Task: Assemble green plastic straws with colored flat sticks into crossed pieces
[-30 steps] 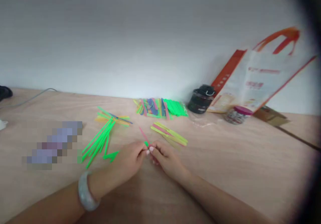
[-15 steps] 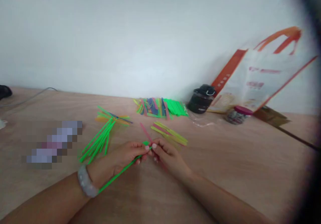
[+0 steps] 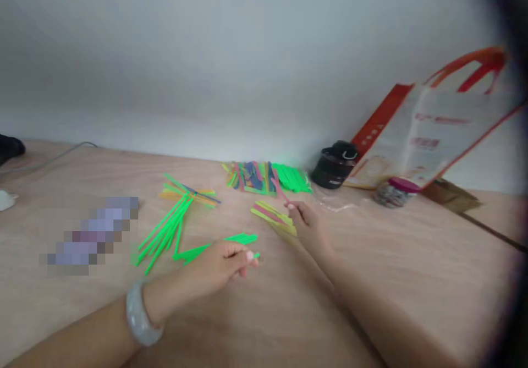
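Observation:
My left hand [image 3: 231,261] is closed around a thin green stick [image 3: 256,256], of which only a short end shows past the fingertips. Beneath and behind that hand lies a bundle of green sticks [image 3: 243,239]. Further right, my right hand [image 3: 307,222] pinches a pink flat strip [image 3: 281,193] that points up and away. It hovers at the right end of some yellow and pink flat strips [image 3: 268,214]. To the left, several green sticks [image 3: 165,233] fan out from crossed orange, yellow and blue strips [image 3: 202,196].
Along the wall lies a pile of coloured strips [image 3: 253,176] beside bright green ones [image 3: 292,176]. A black bottle [image 3: 335,164], a pink-lidded jar [image 3: 396,192] and a white and orange bag [image 3: 429,131] stand at right. A blurred-out object [image 3: 93,236] lies at left.
My hands have come apart. The right has moved right and away, with a pink strip in its fingers. The green stick no longer runs back along my left wrist, and the bundle under it shows.

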Motion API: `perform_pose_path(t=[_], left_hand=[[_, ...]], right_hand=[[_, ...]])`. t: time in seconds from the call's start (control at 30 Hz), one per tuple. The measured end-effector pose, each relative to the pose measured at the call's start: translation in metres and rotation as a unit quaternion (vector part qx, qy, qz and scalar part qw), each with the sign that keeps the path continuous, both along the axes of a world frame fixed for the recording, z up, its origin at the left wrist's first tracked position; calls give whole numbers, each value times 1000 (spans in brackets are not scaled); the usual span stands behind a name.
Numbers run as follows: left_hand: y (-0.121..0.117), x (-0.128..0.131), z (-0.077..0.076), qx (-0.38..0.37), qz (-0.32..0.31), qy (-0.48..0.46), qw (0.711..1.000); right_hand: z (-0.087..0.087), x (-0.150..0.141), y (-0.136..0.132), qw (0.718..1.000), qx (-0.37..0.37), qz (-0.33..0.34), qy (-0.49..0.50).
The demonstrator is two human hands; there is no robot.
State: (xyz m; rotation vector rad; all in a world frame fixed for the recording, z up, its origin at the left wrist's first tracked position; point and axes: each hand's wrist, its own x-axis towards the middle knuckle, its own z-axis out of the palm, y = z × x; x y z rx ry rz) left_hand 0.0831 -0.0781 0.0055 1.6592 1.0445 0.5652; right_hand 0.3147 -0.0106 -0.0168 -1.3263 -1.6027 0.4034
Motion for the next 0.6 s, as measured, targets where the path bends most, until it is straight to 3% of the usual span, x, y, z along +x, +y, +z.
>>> perform_pose_path(t=[0.1,0.17,0.33,0.47,0.6], left_hand=[[12,3,-15,261,41,85,961],[24,2,-27,347,46,133,927],[39,-6,-47,380,28,189,905],[30,-7,-47,377,49,194,904],[23,-5,-49,377,28,172,909]], right_hand=[[-9,14,9,972,24,-23,-233],[-14,14,8,940,22,-35,-338],[-18,9,5,891,32,-64,-448],[-15,6,3,884,48,-54,-461],[-15,-1,-3,890,67,-32,-450]])
